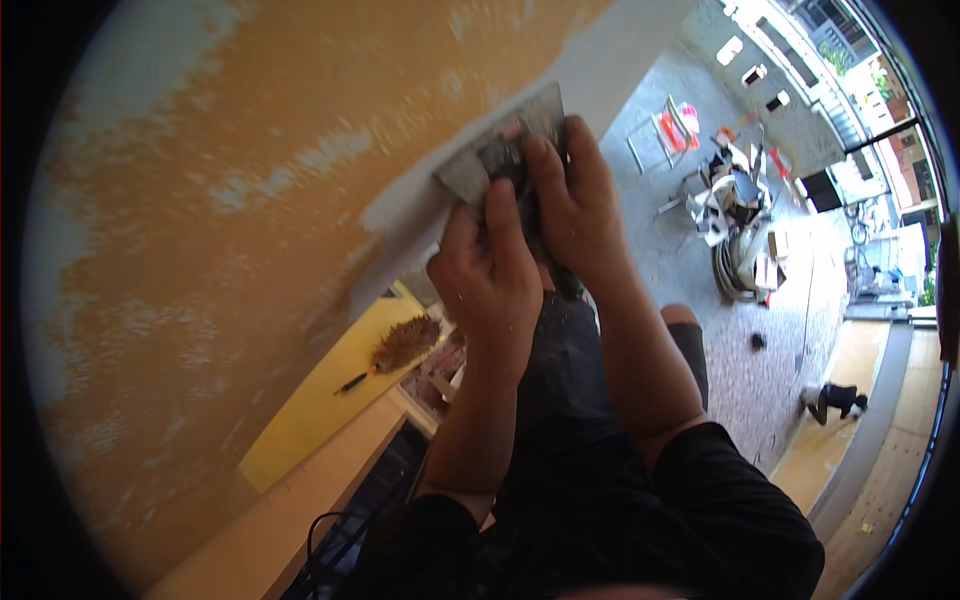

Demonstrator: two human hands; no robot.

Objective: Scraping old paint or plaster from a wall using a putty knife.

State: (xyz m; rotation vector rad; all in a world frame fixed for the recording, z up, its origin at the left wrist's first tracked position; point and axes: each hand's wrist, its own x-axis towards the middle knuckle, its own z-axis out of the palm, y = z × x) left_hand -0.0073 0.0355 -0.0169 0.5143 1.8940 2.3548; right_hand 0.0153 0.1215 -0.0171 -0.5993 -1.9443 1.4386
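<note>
Both my hands are closed on a wide grey metal putty knife (pixel 470 176). My left hand (pixel 488 275) grips its near left side, with the thumb pointing up toward the blade. At its right end, my right hand (pixel 578 205) presses with thumb and fingers; the fingers behind the tool are partly hidden. The blade lies at a slant close to or against a large orange-tan surface (pixel 250 230). A smooth grey-white coat (pixel 410 200) runs along that surface's edge beside the blade. Pale, patchy streaks cover other parts of it.
Below the surface, a yellow board (pixel 310 400) carries a brown bristly clump (pixel 405 345) and a black pen-like tool (pixel 350 384). To the right are a folding chair (pixel 672 130) and a cluttered pile (pixel 735 190). Another person (pixel 838 400) bends over a long panel at far right.
</note>
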